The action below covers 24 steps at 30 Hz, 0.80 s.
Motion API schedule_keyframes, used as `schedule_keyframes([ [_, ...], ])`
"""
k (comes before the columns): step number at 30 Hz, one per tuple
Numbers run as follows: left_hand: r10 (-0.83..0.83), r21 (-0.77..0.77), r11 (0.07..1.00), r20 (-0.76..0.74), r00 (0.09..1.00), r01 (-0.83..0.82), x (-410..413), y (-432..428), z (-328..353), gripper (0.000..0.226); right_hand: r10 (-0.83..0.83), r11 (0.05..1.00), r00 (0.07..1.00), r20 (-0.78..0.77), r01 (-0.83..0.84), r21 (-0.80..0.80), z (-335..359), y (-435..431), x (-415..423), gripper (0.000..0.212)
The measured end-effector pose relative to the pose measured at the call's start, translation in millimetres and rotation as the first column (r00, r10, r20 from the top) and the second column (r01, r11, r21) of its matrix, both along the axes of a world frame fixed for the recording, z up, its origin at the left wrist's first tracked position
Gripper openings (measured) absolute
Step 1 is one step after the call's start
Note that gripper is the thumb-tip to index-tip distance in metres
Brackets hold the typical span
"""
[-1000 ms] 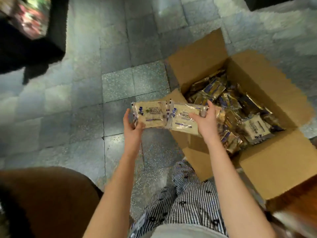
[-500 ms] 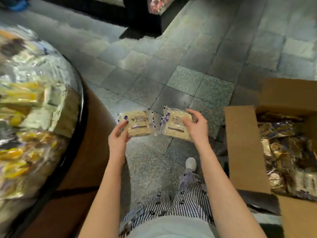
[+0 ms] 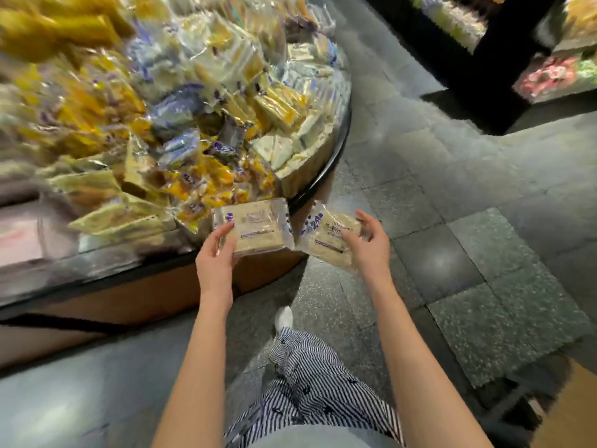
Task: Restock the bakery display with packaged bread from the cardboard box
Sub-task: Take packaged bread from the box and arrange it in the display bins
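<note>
My left hand (image 3: pixel 215 257) grips a clear-wrapped bread packet (image 3: pixel 258 225) with purple print, held at the near rim of the round bakery display (image 3: pixel 323 169). My right hand (image 3: pixel 368 247) grips a second bread packet (image 3: pixel 328 237) of the same kind, tilted, just right of the display's edge and above the floor. The display is heaped with several yellow, white and purple bread packs. Only a corner of the cardboard box (image 3: pixel 575 412) shows at the lower right.
The display has a black rim and a brown wooden base (image 3: pixel 155 299). Grey stone floor tiles (image 3: pixel 484 253) spread to the right. Dark shelves with coloured goods (image 3: pixel 555 72) stand at the far right. My striped trouser leg and white shoe (image 3: pixel 284 318) are below.
My view has swung left from the box to the display. Both hands have carried their bread packets up to the display's near rim; the box has slid almost out of view.
</note>
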<state>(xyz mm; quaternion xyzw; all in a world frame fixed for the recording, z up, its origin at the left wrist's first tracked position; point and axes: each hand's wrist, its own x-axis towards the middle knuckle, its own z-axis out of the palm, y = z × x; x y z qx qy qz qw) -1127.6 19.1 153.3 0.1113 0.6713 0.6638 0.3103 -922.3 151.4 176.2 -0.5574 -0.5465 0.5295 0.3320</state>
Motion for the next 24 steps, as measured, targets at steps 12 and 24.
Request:
schedule_keyframes([
  [12, 0.460, 0.025, 0.887, 0.036, 0.887, -0.461, -192.7, -49.6, 12.1, 0.032, 0.417, 0.895, 0.896, -0.152, -0.434, -0.104, 1.8, 22.5, -281.4, 0.057],
  [24, 0.727, 0.083, 0.684, 0.005, 0.686, -0.725, -349.0, -106.4, 34.0, 0.039, 0.720, 0.684, 0.685, -0.108, -0.727, -0.055, 16.0, -8.4, -495.6, 0.067],
])
